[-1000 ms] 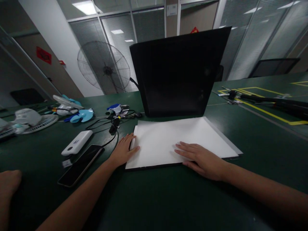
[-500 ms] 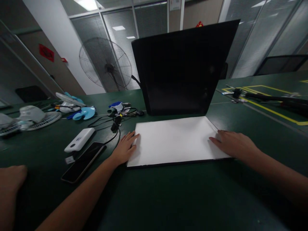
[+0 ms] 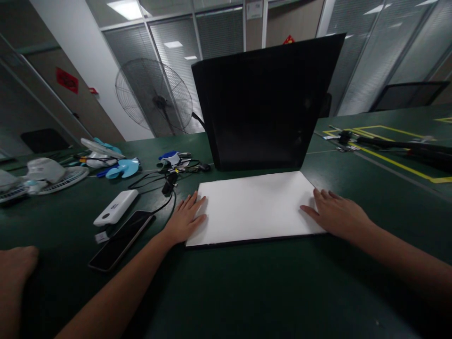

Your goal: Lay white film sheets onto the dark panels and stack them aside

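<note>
A flat white rectangular panel (image 3: 252, 207) with a thin dark front edge lies on the green table. My left hand (image 3: 185, 216) rests at its left end, fingers spread and the thumb lying over the white surface. At the right end lies my right hand (image 3: 334, 212), fingers stretched out along the side and the thumb on top. Directly behind the white panel stands a large black panel (image 3: 264, 108), tilted back. Whether the two panels are joined cannot be made out.
Left of my arm lie a phone (image 3: 122, 240), a white power bank (image 3: 116, 207) and tangled cables (image 3: 171, 181). Another person's closed hand (image 3: 17, 263) rests at the left edge. Fan parts (image 3: 45, 174) sit farther back; black rods (image 3: 395, 143) lie at right.
My right hand has shifted slightly left, farther onto the white panel's right end. My left hand stays almost where it was. The view has moved a little.
</note>
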Demonstrator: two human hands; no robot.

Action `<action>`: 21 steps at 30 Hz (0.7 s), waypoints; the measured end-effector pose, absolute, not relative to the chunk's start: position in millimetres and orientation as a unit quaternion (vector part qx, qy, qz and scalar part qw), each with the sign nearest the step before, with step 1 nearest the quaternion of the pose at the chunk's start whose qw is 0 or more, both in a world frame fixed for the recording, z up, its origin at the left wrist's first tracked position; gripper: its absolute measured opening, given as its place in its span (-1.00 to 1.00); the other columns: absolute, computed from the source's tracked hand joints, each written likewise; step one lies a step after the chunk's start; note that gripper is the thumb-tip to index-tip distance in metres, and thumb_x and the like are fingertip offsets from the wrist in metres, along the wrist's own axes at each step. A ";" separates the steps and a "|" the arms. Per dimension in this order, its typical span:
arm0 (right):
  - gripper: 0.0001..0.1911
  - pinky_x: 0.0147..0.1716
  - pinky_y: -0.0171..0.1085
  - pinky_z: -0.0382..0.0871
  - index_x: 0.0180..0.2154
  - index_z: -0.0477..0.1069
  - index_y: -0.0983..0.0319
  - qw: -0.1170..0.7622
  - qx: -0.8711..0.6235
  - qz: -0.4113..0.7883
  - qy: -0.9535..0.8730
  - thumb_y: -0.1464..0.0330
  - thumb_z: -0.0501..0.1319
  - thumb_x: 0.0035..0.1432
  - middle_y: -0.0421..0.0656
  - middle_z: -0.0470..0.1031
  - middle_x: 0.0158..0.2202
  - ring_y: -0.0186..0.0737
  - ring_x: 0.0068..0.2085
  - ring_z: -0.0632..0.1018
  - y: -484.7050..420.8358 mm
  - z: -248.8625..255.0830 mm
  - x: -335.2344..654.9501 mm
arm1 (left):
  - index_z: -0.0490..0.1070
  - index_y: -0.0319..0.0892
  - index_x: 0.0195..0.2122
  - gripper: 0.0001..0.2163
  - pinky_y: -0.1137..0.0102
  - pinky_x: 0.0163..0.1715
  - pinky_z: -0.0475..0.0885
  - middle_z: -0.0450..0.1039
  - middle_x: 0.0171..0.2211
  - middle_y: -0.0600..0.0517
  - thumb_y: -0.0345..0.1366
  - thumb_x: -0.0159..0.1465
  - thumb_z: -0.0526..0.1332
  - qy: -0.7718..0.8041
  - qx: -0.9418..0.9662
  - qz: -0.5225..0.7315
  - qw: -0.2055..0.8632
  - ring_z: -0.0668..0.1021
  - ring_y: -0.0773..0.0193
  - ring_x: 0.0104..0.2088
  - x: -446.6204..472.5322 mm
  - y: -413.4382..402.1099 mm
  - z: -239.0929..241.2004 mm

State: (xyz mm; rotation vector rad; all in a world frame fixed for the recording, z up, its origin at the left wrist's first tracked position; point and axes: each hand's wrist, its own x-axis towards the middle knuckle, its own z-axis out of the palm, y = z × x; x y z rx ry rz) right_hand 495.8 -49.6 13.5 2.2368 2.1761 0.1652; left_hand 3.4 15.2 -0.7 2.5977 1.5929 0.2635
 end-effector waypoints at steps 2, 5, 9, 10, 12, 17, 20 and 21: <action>0.04 0.35 0.30 0.07 0.41 0.15 0.44 -0.014 0.654 0.052 0.755 -0.27 -0.09 0.28 0.24 0.04 0.44 0.33 0.44 0.09 -53.8 17.2 487.7 | 0.07 -0.01 0.48 -0.37 -0.14 0.41 -0.03 -0.13 0.53 -0.05 0.10 0.46 -0.03 0.522 0.848 0.087 0.040 0.01 -0.18 0.49 4.1 15.2 -0.9; 0.02 0.42 0.27 -0.13 0.49 -0.02 0.19 -0.036 0.499 -0.017 0.866 -0.25 0.08 0.24 0.00 -0.13 0.51 0.18 0.49 -0.06 -61.3 22.9 475.1 | 0.11 -0.01 0.47 -0.38 -0.14 0.41 -0.01 -0.07 0.52 -0.06 0.11 0.46 -0.01 0.526 0.845 0.086 0.041 0.04 -0.19 0.48 5.5 14.9 -0.4; -0.05 0.40 0.29 -0.03 0.50 -0.08 0.05 -0.062 0.423 -0.072 0.901 -0.15 0.19 0.27 -0.07 -0.09 0.50 0.16 0.47 0.04 -65.6 21.9 467.2 | 0.10 -0.02 0.47 -0.38 -0.16 0.39 0.02 -0.08 0.52 -0.07 0.10 0.46 -0.01 0.530 0.844 0.076 0.032 0.04 -0.21 0.48 7.5 14.6 0.8; -0.09 0.38 0.29 0.03 0.49 -0.04 0.04 -0.072 0.417 -0.063 0.904 -0.12 0.20 0.28 -0.06 -0.05 0.49 0.16 0.46 0.09 -65.2 20.9 466.9 | 0.09 -0.02 0.47 -0.39 -0.16 0.39 0.02 -0.09 0.52 -0.07 0.10 0.47 -0.02 0.531 0.844 0.069 0.028 0.04 -0.21 0.48 7.9 14.6 1.1; -0.15 0.32 0.28 0.17 0.47 0.05 0.03 -0.098 0.393 -0.024 0.914 -0.05 0.23 0.29 -0.04 0.06 0.46 0.16 0.42 0.20 -63.8 19.8 466.9 | 0.07 -0.04 0.48 -0.38 -0.14 0.40 0.02 -0.09 0.52 -0.08 0.09 0.47 -0.02 0.533 0.844 0.054 0.021 0.05 -0.20 0.48 8.4 14.8 1.5; -0.46 0.14 0.08 0.44 0.28 0.37 0.19 -0.182 0.243 0.146 0.941 0.23 0.29 0.32 -0.03 0.48 0.20 -0.01 0.17 0.51 -65.4 26.1 461.3 | 0.09 -0.05 0.47 -0.37 -0.16 0.39 0.02 -0.06 0.52 -0.09 0.10 0.46 0.00 0.533 0.844 0.054 0.029 0.07 -0.21 0.48 9.0 15.4 4.0; -0.64 -0.05 -0.07 0.54 0.11 0.48 0.31 -0.213 0.143 0.231 0.939 0.43 0.28 0.29 -0.06 0.61 -0.06 -0.14 -0.07 0.59 -70.0 32.3 457.2 | 0.15 -0.07 0.45 -0.40 -0.14 0.40 0.03 0.00 0.50 -0.10 0.06 0.46 0.00 0.523 0.848 0.072 0.045 0.09 -0.18 0.47 6.6 17.3 6.7; -0.66 -0.10 -0.10 0.56 0.10 0.48 0.35 -0.216 0.120 0.248 0.937 0.47 0.27 0.29 -0.05 0.62 -0.09 -0.16 -0.11 0.59 -71.7 34.7 456.4 | 0.17 -0.08 0.44 -0.43 -0.12 0.41 0.04 0.03 0.49 -0.09 0.02 0.48 -0.04 0.518 0.850 0.081 0.056 0.11 -0.15 0.47 4.6 18.7 7.6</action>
